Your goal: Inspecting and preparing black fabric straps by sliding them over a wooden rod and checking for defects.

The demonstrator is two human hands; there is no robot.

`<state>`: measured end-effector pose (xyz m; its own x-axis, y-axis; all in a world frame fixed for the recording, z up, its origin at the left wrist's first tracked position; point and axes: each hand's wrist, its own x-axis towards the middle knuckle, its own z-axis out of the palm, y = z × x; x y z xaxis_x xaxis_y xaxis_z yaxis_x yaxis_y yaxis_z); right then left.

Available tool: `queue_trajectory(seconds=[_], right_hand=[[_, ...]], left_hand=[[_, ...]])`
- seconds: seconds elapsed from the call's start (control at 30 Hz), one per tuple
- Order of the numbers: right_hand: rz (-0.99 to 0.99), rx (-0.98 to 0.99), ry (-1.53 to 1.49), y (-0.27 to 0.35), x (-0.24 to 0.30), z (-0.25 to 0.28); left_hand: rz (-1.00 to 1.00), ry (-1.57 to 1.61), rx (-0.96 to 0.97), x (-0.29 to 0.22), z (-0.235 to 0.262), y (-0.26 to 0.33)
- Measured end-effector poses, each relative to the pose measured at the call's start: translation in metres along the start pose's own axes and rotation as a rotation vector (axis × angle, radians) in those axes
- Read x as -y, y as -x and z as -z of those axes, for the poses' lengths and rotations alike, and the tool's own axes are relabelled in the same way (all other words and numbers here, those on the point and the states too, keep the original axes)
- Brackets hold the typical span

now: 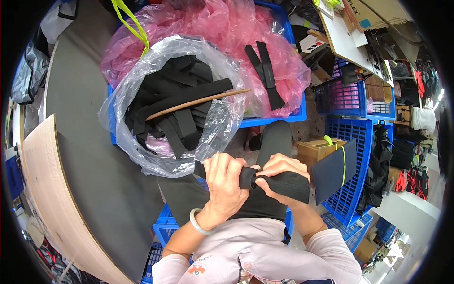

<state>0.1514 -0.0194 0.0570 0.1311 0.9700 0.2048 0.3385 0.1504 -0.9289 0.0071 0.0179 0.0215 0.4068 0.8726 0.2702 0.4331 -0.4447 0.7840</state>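
Note:
Above my lap, both hands grip a black fabric strip (289, 185) with a ribbed texture. My left hand (223, 182) is closed in a fist round one end, and a bit of black shows past its far side. Close beside it, my right hand (283, 171) pinches the strip between thumb and fingers where it folds over like a tube. Beyond my hands, a clear plastic bag (171, 166) lies wide open, full of black fabric strips (182, 85). Across these rests a slim wooden stick (198, 103).
The clear bag sits among pink plastic sheeting (208, 21) in a blue crate (297, 111), where two more black strips (267, 75) lie. A grey tabletop (85, 142) runs along the left. At right stand blue crates (350, 189), a cardboard box (309, 154) and a tied dark stack (333, 173).

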Motion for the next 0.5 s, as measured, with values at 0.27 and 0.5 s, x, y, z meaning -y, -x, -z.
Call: queue_trajectory(seconds=[0.27,0.5], right_hand=[[-0.196,0.000,0.047,-0.013,-0.013,0.006],[-0.473,0.251,-0.413,-0.013,-0.032,0.023]], left_hand=[[0.778,1.166,0.790,-0.004,-0.004,0.010],[0.837,1.477,0.922,0.008,-0.008,-0.014]])
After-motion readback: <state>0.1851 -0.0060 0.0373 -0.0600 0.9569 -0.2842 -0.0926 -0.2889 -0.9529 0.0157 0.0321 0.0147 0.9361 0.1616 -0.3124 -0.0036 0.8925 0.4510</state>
